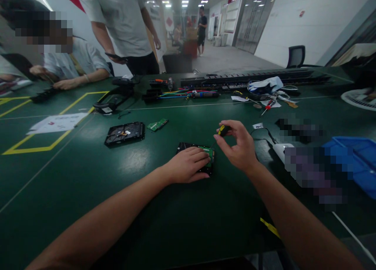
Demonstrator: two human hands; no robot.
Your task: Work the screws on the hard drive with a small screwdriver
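Note:
A hard drive (209, 169) lies on the green table with its green circuit board facing up. My left hand (188, 164) grips it from the left, fingers across the board and thumb along the near edge, hiding much of it. Pinched between the thumb and fingers of my right hand (239, 144) is a screwdriver (223, 129) with a black and yellow handle. Its thin shaft slants down toward the drive's right side; where the tip rests I cannot tell. Farther left lie another hard drive (125, 133) and a loose green circuit board (158, 124).
Tools and coloured wires (188, 93) lie across the back, near long black rails (255, 78). A red screwdriver (267, 107) lies back right. A blue bin (360, 160) stands at right. A paper sheet (57, 123) lies left. People sit and stand beyond the table.

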